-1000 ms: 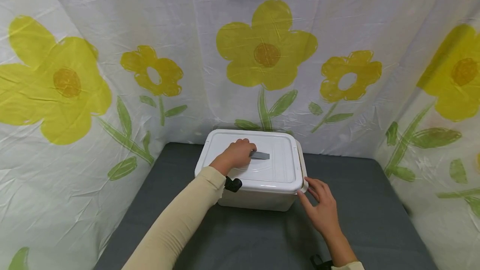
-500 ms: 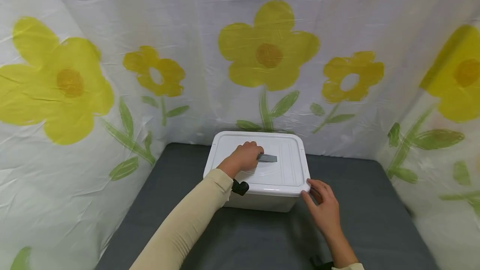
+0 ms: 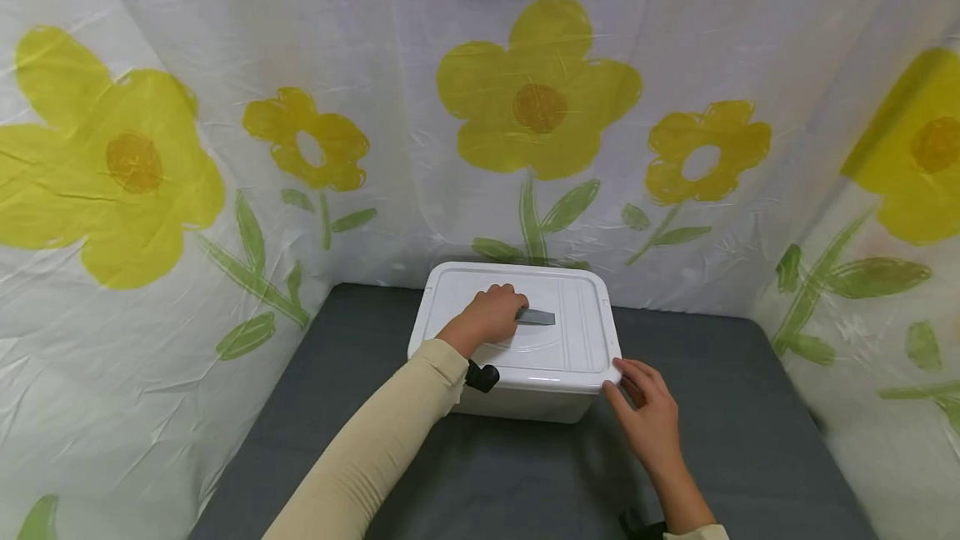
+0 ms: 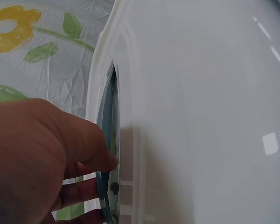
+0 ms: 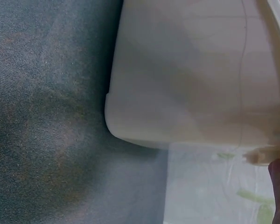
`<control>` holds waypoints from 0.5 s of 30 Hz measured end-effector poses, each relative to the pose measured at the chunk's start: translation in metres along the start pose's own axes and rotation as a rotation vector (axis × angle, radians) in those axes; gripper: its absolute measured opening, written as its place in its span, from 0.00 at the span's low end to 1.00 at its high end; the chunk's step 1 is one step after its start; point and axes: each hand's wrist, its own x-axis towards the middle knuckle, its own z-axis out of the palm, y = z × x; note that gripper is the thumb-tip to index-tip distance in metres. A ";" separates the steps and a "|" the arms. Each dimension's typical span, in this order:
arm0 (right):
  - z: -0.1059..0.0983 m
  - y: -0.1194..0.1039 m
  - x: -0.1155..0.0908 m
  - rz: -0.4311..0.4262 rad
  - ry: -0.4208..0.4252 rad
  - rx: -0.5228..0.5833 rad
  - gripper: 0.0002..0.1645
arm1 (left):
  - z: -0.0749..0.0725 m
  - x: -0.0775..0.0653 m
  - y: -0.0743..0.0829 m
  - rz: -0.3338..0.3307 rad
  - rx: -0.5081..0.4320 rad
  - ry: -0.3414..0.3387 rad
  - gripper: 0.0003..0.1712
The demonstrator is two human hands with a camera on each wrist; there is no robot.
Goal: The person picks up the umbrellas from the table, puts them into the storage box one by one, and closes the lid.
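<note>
A white lid (image 3: 581,352) lies flat on top of a whitish plastic storage box (image 3: 525,406) at the back of the table. My left hand (image 3: 491,315) grips the lid's grey handle (image 3: 537,317), its thumb on the near side and fingers round it in the left wrist view. At the box's front right corner, my right hand (image 3: 651,423) holds the rim between thumb and fingers. The right wrist view shows only part of this hand, the thumb (image 5: 279,182) beside a beige piece (image 5: 262,156) under the rim. What the box contains is hidden.
The box stands on a dark grey tabletop (image 3: 712,415), close to its back edge. White sheeting (image 3: 420,190) printed with yellow flowers hangs behind and on both sides. Black wrist cameras show on each arm, the left one (image 3: 482,377) just over the lid.
The lid slid to the right with my left hand on its handle, covering the box rim that showed at the right edge. My right hand stayed at the corner. Little moved in the last half second.
</note>
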 end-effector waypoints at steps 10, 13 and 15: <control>0.002 0.022 0.003 -0.022 0.011 0.006 0.22 | -0.001 -0.002 0.002 -0.033 -0.015 -0.018 0.22; 0.001 0.010 0.002 -0.002 0.011 -0.035 0.22 | -0.002 -0.003 0.003 -0.038 -0.024 -0.022 0.23; 0.000 -0.001 0.001 0.012 0.009 -0.064 0.22 | -0.001 -0.004 0.002 -0.039 -0.026 -0.020 0.23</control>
